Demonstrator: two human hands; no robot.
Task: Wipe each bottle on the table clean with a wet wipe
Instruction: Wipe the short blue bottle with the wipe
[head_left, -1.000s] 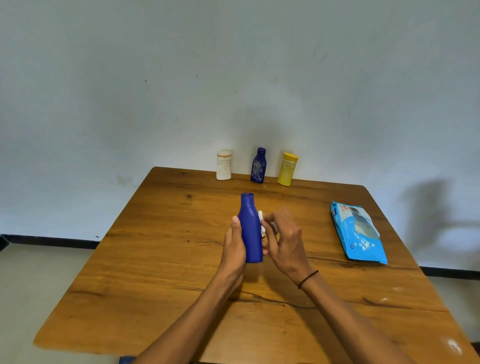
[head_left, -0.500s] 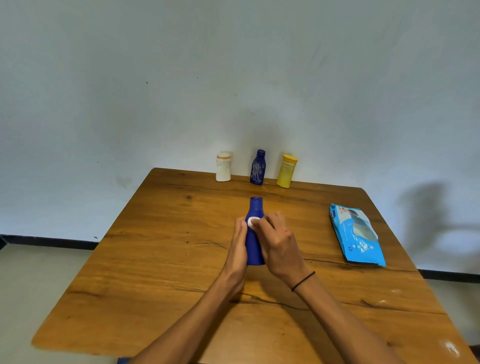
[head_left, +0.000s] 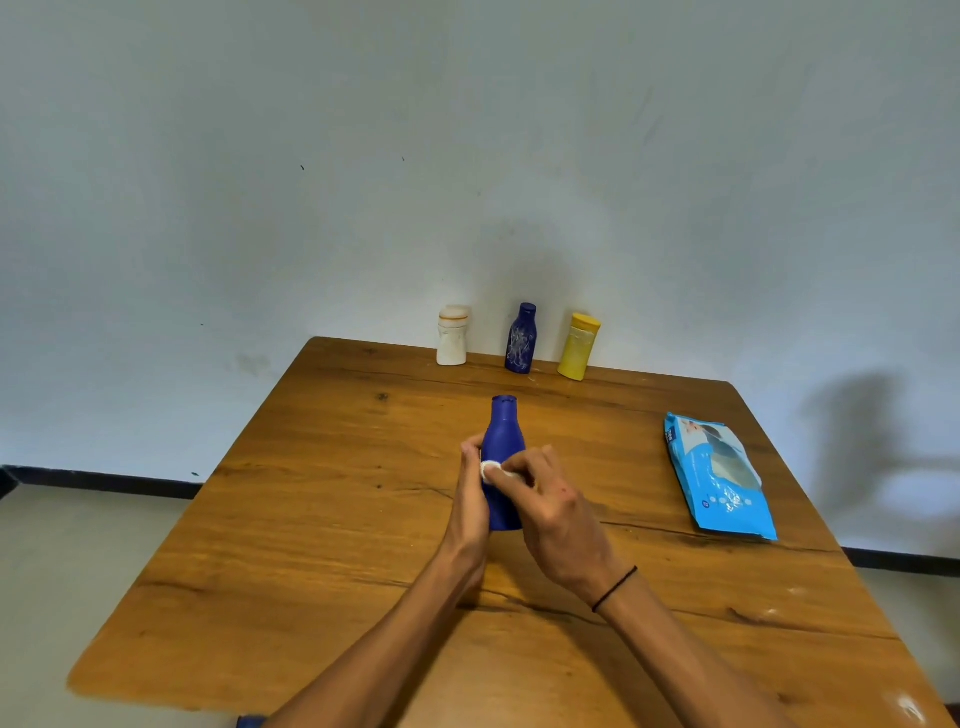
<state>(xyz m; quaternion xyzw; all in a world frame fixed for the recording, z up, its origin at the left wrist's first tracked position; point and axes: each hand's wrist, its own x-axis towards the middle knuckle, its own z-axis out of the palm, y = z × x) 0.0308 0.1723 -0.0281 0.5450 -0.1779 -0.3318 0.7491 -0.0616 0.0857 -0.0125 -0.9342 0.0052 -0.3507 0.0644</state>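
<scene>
Blue bottle (head_left: 502, 457) standing upright near the middle of the table (head_left: 311, 519), its long axis vertical, steadied by the left hand (head_left: 470, 499), whose fingers curl round its left side. The right hand (head_left: 556, 512) pinches a folded wet wipe (head_left: 491, 469) against the near face of the body, so the unwiped neck lies directly above the fingertips. Three more bottles (head_left: 521, 339) wait at the far edge, well apart.
</scene>
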